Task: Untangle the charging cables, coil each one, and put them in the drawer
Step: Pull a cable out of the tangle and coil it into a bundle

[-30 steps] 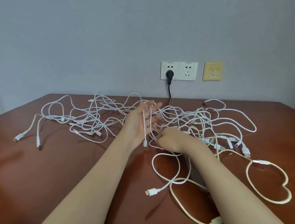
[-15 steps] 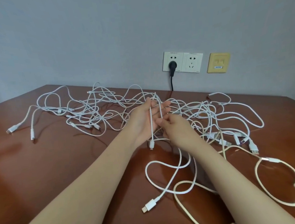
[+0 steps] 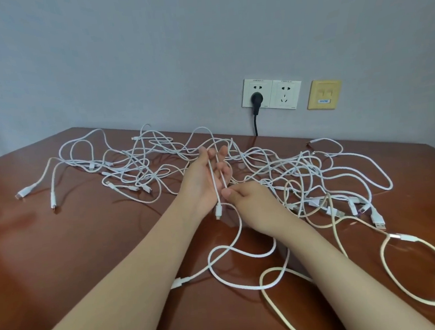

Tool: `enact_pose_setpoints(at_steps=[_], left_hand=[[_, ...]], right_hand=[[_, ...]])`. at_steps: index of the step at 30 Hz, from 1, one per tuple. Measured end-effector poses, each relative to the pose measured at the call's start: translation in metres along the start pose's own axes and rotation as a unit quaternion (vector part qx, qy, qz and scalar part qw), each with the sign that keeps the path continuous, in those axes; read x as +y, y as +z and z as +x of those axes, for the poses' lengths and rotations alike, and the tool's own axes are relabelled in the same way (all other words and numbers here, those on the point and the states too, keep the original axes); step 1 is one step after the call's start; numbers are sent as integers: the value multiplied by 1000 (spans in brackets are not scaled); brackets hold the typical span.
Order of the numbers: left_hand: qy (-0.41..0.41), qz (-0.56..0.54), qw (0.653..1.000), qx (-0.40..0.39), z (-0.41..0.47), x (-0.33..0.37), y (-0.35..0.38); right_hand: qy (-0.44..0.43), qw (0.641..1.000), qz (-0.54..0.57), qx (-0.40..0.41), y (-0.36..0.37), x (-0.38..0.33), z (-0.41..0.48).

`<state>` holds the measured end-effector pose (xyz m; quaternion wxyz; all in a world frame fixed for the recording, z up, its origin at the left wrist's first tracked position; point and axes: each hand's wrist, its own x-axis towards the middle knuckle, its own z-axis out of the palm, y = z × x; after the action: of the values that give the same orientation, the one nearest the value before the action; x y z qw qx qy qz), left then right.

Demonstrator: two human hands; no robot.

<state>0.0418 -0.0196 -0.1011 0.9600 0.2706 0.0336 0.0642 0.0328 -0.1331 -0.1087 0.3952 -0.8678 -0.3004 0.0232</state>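
A tangle of several white charging cables [image 3: 143,168] spreads across the brown table [image 3: 74,256]. My left hand [image 3: 204,181] is raised palm up in the middle, fingers straight, with a white cable [image 3: 214,183] looped over its fingers; the cable's plug [image 3: 218,211] hangs below the palm. My right hand [image 3: 245,196] sits just right of it and pinches the same cable at the heel of the left palm. The rest of that cable [image 3: 234,252] trails in loops toward me. A cream braided cable [image 3: 415,274] curls at the near right. No drawer is in view.
Two wall sockets [image 3: 271,95] sit behind the table, one with a black plug [image 3: 256,99] and cord dropping behind the table edge. A yellow wall plate [image 3: 324,94] is beside them. Loose USB plugs [image 3: 376,219] lie at the right, two more plug ends [image 3: 24,192] at the far left.
My right hand rose from the tabletop to the left hand, then drew the cable down to the heel of the left palm. The camera view tilted up slightly.
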Motion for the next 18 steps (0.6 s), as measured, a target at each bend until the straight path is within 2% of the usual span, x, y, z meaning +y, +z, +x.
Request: enact_pose_setpoints(at_steps=[5, 9, 11, 16, 18], left_hand=[[9, 24, 1000, -4, 2, -3, -1], [27, 48, 998, -12, 2, -2, 1], [39, 75, 996, -24, 2, -1, 1], [48, 118, 990, -57, -1, 1, 3], [56, 135, 987, -68, -1, 4, 4]], right_hand=[[19, 1000, 15, -7, 4, 2, 0], [94, 981, 163, -52, 4, -1, 0], [109, 973, 190, -67, 3, -5, -1], [97, 976, 169, -98, -5, -7, -3], [70, 985, 120, -99, -5, -2, -2]])
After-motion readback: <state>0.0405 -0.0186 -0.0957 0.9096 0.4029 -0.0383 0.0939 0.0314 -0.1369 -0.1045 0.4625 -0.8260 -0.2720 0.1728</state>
